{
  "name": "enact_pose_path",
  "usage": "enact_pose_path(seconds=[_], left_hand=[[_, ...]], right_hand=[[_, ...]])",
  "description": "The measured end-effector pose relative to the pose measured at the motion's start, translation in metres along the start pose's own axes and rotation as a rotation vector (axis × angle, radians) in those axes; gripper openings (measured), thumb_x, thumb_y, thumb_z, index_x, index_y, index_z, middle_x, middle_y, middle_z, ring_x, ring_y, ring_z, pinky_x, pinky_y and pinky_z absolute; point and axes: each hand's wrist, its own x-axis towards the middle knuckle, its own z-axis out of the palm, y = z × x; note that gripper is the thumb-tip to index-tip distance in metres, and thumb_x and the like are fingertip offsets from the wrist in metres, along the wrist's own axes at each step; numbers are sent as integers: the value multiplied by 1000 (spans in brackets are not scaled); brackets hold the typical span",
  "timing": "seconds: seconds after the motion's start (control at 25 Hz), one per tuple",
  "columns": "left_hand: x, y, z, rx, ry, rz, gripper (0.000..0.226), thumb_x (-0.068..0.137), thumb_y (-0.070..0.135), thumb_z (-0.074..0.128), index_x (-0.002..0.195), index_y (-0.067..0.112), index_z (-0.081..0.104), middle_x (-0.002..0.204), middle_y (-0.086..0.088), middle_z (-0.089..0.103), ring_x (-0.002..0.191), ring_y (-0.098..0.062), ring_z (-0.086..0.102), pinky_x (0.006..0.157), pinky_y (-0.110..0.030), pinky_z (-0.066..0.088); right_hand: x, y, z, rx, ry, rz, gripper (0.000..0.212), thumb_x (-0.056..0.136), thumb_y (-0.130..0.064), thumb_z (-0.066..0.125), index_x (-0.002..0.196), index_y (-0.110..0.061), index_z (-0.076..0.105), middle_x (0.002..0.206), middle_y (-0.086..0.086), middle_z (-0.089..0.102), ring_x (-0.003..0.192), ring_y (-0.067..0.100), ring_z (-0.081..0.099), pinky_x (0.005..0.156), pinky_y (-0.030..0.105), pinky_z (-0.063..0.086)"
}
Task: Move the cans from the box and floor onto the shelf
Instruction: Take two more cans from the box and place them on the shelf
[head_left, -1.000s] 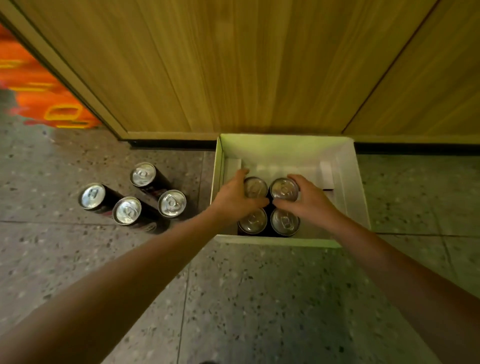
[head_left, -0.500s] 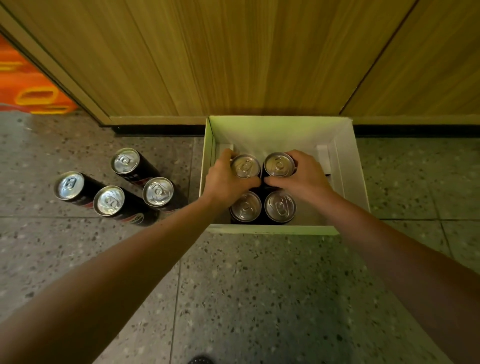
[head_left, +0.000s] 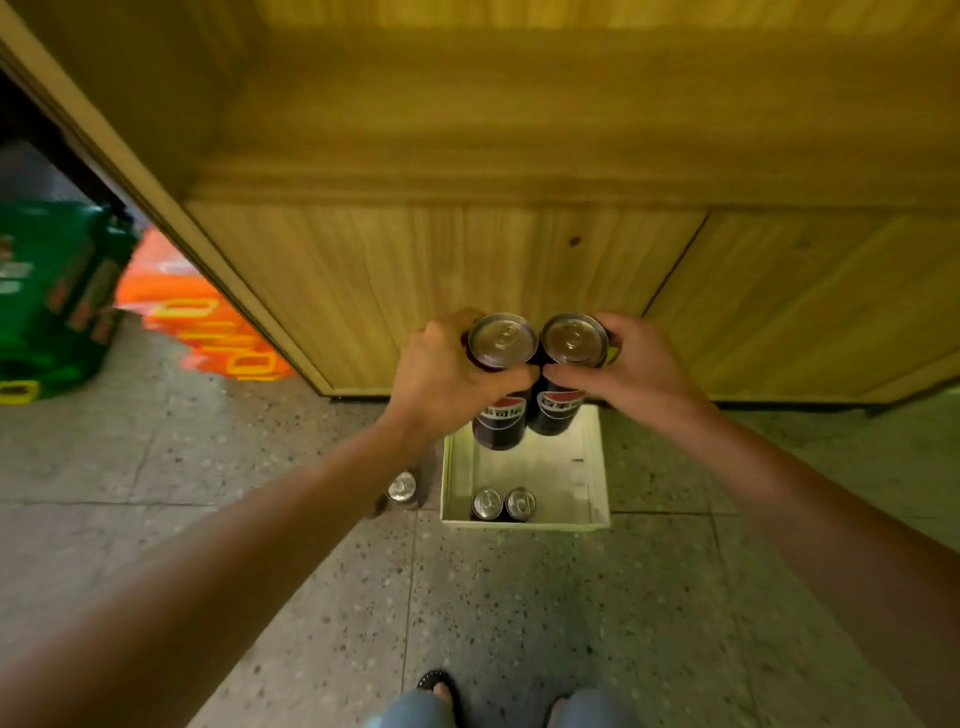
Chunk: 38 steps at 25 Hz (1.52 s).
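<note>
Two black Pepsi cans are in the air, one per hand. Our left hand (head_left: 441, 374) grips the left Pepsi can (head_left: 502, 340), fingers curled round its far side and thumb clamped across the front. Our right hand (head_left: 636, 371) holds the right Pepsi can (head_left: 574, 339) the same way, fingers wrapped round it. Both cans are upright and side by side, so close we cannot tell whether they touch. They hang above the white box (head_left: 563, 478), in front of the wooden cabinet front (head_left: 441, 270). Down in the box, one boxed can (head_left: 487, 504) and a second boxed can (head_left: 520, 503) stand together by the near wall. A floor can (head_left: 401, 487) stands on the terrazzo floor (head_left: 519, 597) just left of the box, beside our left forearm. Far left we see a green crate (head_left: 57, 291) and orange packaging (head_left: 208, 332)
</note>
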Motion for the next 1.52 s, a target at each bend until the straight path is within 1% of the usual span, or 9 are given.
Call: enact_pose_path(seconds=[0.12,0.28,0.6,0.68,0.8,0.96,1.08,1.2,1.52], left_hand=[[-19,112,-65,59,18,79,53,49,50,72,97,26,68,91,7,74,84,-7,69,76,-35,59],[-29,248,-143,120,73,187,44,59,42,76,98,23,70,91,8,73,78,5,64,61,-6,50],[-32,453,-244,100,115,296,36,59,47,76,83,21,71,84,3,74,79,-10,69,67,-29,56],[-30,486,-257,102,122,356,46,56,53,74,88,21,71,88,3,74,80,-9,68,69,-32,58],[-24,523,-269,82,131,415,61,50,62,71,98,23,70,94,7,74,84,-7,68,75,-38,59],[-2,555,-272,67,115,354,52,58,50,77,101,22,67,90,9,68,88,-10,66,80,-32,56],[29,570,-269,59,103,311,27,61,44,78,80,31,65,80,11,65,85,-11,65,78,-30,54],[60,580,-260,35,137,274,24,61,43,79,69,36,58,75,14,62,76,-6,61,70,-23,50],[135,596,-249,-65,172,159,58,62,35,82,112,13,61,93,4,60,88,-12,58,77,-26,48]], right_hand=[[-27,-108,-66,-18,22,-63,44,59,-24,82,100,-17,64,90,-7,66,84,6,61,66,15,43],[-53,-239,-147,-19,29,-146,47,59,-24,82,102,-12,65,88,-6,65,82,4,60,61,11,45],[-78,-423,-272,-66,271,-259,42,63,-31,79,100,-17,67,86,-11,63,77,-4,57,61,13,42],[-79,-453,-294,-45,291,-264,42,65,-31,77,103,-17,66,88,-9,64,77,-4,56,62,14,43],[-74,-485,-319,-5,310,-269,35,69,-32,75,100,-18,66,87,-8,66,77,0,59,62,16,45],[-54,-501,-343,45,317,-257,22,70,-33,74,88,-23,65,84,-5,66,80,9,64,68,23,51],[-27,-500,-357,50,312,-255,28,69,-35,75,90,-20,66,86,-3,67,83,12,65,74,30,54],[10,-495,-373,46,292,-248,29,67,-35,76,89,-18,67,88,1,69,83,14,66,74,32,55],[92,-492,-408,-27,258,-310,22,67,-37,76,68,-22,60,68,-8,62,64,5,59,50,15,45]])
